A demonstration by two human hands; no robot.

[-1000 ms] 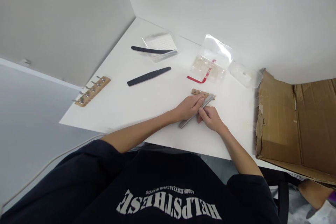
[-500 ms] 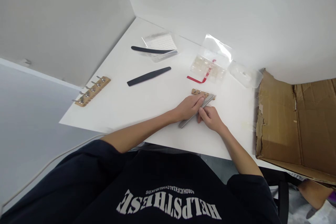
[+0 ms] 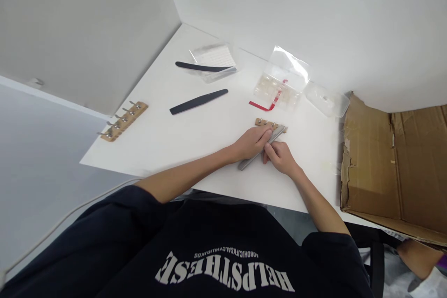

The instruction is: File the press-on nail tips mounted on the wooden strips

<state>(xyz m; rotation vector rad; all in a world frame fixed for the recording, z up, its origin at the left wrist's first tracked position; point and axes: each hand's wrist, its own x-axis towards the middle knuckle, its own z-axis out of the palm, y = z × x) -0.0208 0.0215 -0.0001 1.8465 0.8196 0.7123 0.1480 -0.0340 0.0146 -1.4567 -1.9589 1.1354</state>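
A grey nail file (image 3: 248, 163) slants between my two hands, its upper end over a small wooden strip with metal posts (image 3: 264, 122). My left hand (image 3: 252, 142) is closed, fingertips pinched against the upper half of the file. Just right of it, my right hand (image 3: 281, 156) is also closed, with its thumb against the file's middle and the other fingers curled. Whether anything small sits under the fingers is hidden. Beyond the strip lies a red bent band (image 3: 260, 105), partly across an open clear case (image 3: 267, 84) of pale pieces that look like nail tips.
Two black nail files (image 3: 199, 101) lie left of centre, one across a clear packet (image 3: 213, 56) with white contents. A longer wooden strip with metal clips (image 3: 124, 121) sits at the table's left edge. At right are a clear container (image 3: 324, 98) and an open cardboard box (image 3: 373, 163).
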